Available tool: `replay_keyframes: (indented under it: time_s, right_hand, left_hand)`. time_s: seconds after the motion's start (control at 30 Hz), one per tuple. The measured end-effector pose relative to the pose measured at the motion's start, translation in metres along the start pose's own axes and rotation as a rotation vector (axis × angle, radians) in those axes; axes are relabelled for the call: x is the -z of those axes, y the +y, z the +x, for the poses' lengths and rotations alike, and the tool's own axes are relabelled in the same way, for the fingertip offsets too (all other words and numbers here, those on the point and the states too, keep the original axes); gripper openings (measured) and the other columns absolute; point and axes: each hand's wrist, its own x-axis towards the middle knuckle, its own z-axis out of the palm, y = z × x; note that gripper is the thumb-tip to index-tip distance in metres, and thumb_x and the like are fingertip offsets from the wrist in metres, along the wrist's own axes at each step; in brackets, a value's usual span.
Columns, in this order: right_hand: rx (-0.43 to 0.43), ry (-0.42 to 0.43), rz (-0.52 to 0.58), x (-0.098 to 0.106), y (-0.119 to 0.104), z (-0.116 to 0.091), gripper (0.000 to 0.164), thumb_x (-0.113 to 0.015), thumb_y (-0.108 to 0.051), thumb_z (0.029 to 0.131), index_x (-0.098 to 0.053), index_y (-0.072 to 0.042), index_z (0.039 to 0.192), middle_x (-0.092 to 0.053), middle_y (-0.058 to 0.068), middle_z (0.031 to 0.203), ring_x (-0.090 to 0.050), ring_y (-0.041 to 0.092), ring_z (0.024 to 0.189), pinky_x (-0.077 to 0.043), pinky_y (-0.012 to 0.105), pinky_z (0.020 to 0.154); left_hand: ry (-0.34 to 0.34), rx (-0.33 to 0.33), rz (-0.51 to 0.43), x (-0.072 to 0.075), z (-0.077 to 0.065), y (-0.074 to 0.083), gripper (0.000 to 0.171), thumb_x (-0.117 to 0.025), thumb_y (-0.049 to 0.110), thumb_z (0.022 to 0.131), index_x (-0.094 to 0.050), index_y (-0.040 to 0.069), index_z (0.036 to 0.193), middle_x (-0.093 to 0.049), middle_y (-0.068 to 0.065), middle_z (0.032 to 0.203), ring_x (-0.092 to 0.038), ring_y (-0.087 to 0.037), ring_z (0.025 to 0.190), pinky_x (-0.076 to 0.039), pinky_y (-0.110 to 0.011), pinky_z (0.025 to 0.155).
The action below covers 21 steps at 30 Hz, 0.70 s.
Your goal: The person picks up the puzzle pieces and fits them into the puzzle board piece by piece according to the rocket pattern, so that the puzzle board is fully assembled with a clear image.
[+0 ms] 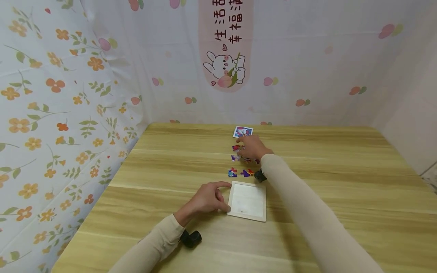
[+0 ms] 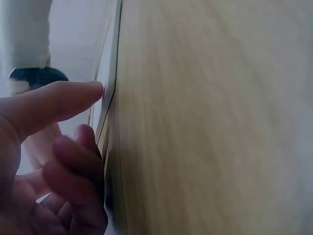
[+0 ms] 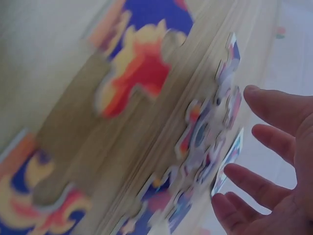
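Note:
A white square puzzle tray lies flat on the table. At its left edge is my left hand, index finger straight at the far corner and thumb tip touching the near one. In the left wrist view the other fingers curl loosely beside the tray's edge. My right hand hovers over colourful jigsaw pieces, its fingers spread and holding nothing. Nearer the tray lie a blue-and-white piece and a purple-and-orange piece. The right hand hides some pieces from the head view.
A small printed picture card with a white border lies at the table's far side, beyond the pieces. Wood-grain table stretches out on both sides. Patterned cloth hangs behind, and flowered cloth hangs at the left.

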Motion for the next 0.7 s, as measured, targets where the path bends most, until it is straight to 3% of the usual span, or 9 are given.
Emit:
replay_keyframes:
  time_s: [0.23,0.37,0.7]
  right_hand:
    - [-0.024,-0.007,-0.061,-0.003,-0.007,0.010,0.044,-0.064,-0.025,0.094,-0.063,-0.009,0.136,-0.063,0.019,0.137,-0.047,0.049,0.134,-0.030,0.063,0.116]
    - [-0.031,0.001,-0.084,-0.005,-0.007,0.011,0.040,-0.064,-0.025,0.094,-0.066,-0.011,0.131,-0.064,0.019,0.135,-0.046,0.049,0.134,-0.029,0.064,0.117]
    - [-0.052,0.050,-0.029,-0.011,-0.002,0.016,0.025,-0.070,-0.021,0.090,-0.075,-0.009,0.112,-0.069,0.015,0.117,-0.050,0.043,0.117,-0.044,0.055,0.100]
  left_hand:
    - [-0.002,-0.056,0.093,0.000,0.002,0.004,0.077,-0.089,0.012,0.072,-0.056,0.011,0.142,-0.061,0.005,0.065,-0.050,-0.006,0.055,-0.040,-0.021,0.054]
    - [-0.001,-0.042,0.111,-0.002,0.004,0.005,0.076,-0.090,0.013,0.071,-0.058,0.009,0.139,-0.059,0.007,0.063,-0.049,-0.006,0.055,-0.038,-0.020,0.054]
    - [0.010,-0.001,0.133,0.002,0.005,0.007,0.076,-0.091,0.014,0.069,-0.060,0.010,0.139,-0.058,0.007,0.060,-0.048,-0.007,0.054,-0.036,-0.022,0.054]
